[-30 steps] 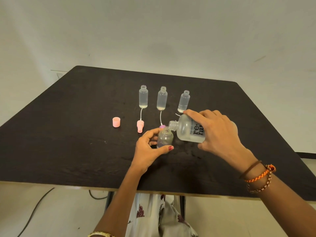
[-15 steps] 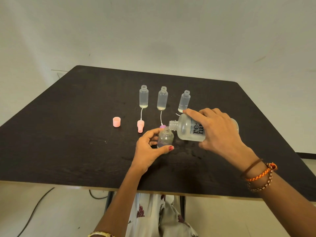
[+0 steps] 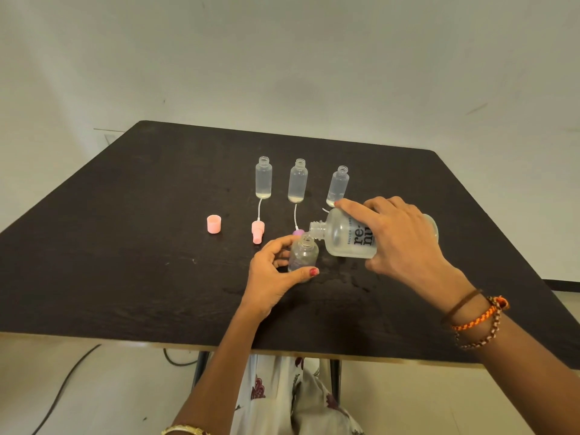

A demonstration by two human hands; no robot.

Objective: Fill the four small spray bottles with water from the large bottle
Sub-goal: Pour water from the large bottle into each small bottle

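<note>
My right hand (image 3: 401, 237) grips the large frosted bottle (image 3: 348, 237), tipped on its side with its open neck pointing left, just over the mouth of a small clear spray bottle (image 3: 303, 254). My left hand (image 3: 273, 277) holds that small bottle upright on the black table (image 3: 125, 246). Three more small uncapped bottles stand in a row behind: left (image 3: 263, 177), middle (image 3: 297, 180), right (image 3: 338, 185), each with a little liquid at the bottom.
A pink cap (image 3: 214, 223) lies left of centre. A pink spray head with its tube (image 3: 258, 230) lies in front of the left bottle, and a purple spray head (image 3: 297, 231) is partly hidden behind the held bottle. Wet patches mark the table near my hands.
The large bottle's neck has stayed over the small bottle's mouth; both hands have barely shifted.
</note>
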